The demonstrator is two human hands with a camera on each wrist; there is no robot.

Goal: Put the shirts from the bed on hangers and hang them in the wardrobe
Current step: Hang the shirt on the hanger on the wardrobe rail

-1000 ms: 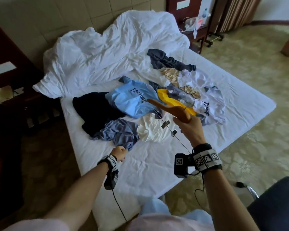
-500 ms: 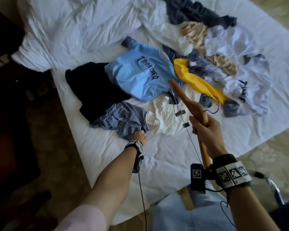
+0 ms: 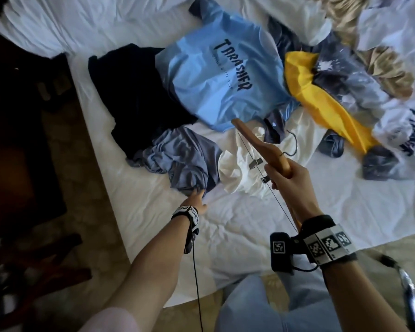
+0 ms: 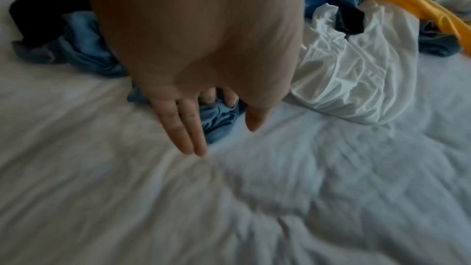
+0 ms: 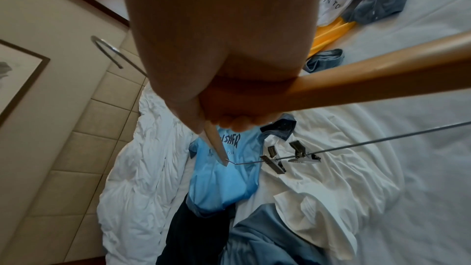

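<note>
Wooden hanger with wire bar and two metal clips, gripped at its middle by right hand, fingers wrapped round the wood, held above the bed. Left hand at near edge of grey-blue shirt: two fingers straight along the sheet, others curled into the fabric. Light blue printed shirt, black shirt, cream shirt, yellow garment heaped just beyond.
</note>
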